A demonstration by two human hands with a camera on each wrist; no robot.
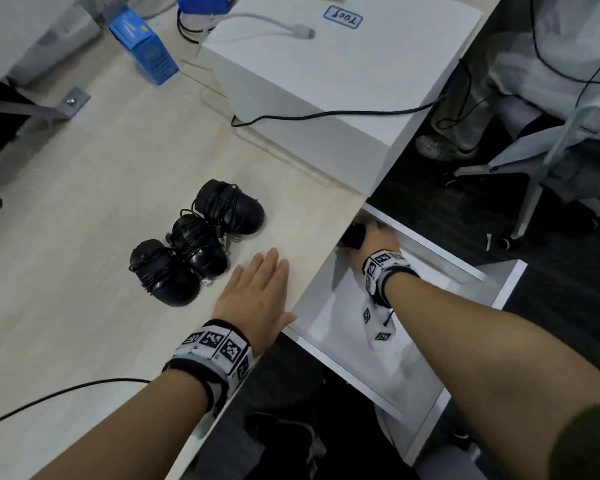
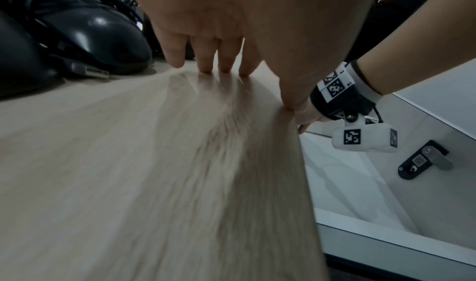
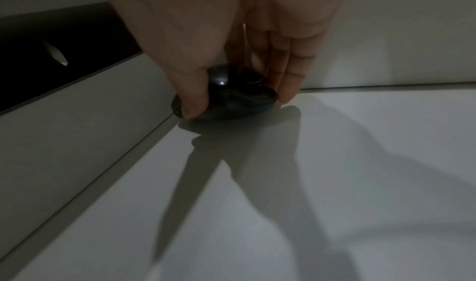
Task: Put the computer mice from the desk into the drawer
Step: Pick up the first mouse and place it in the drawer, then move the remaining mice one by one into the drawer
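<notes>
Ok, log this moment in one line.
right hand: holds black corded mouse in white drawer | left hand: flat on desk

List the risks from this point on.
1. The right hand pinches a mouse low in the drawer, close to its side wall; it might knock the wall.
2. Three mice on the desk lie bunched, cords wrapped; lifting one may drag another.
</notes>
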